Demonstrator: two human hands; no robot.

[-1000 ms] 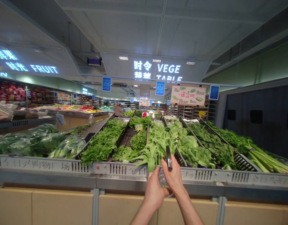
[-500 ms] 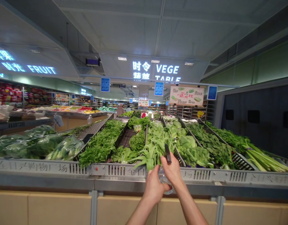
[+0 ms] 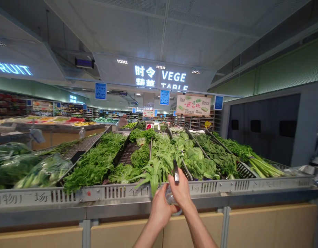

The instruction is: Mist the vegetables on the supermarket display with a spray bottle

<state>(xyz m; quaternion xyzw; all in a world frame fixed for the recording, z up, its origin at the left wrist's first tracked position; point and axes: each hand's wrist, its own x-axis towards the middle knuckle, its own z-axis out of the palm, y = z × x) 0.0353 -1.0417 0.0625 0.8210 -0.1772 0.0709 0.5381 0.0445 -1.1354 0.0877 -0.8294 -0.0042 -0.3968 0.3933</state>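
Both my hands are held together in front of a vegetable display. My left hand (image 3: 160,210) is curled round the lower part of a small clear bottle (image 3: 170,199). My right hand (image 3: 182,191) is closed over the bottle's top, and a dark flat piece (image 3: 176,171) sticks up from between its fingers. The bottle is mostly hidden by the two hands. They hover just before the metal front rail (image 3: 109,193) of the stand, level with a bunch of long-leaved greens (image 3: 153,168).
Black crates of leafy greens (image 3: 96,162) fill the sloping stand, with bagged greens (image 3: 32,168) at the left and long-stalked greens (image 3: 259,165) at the right. A dark wall (image 3: 264,127) stands to the right. A person (image 3: 122,120) stands far back among other displays.
The view has turned to the right, so the stand's right end and the dark wall show more. My hands stay clasped on the bottle and have shifted slightly left in the picture.
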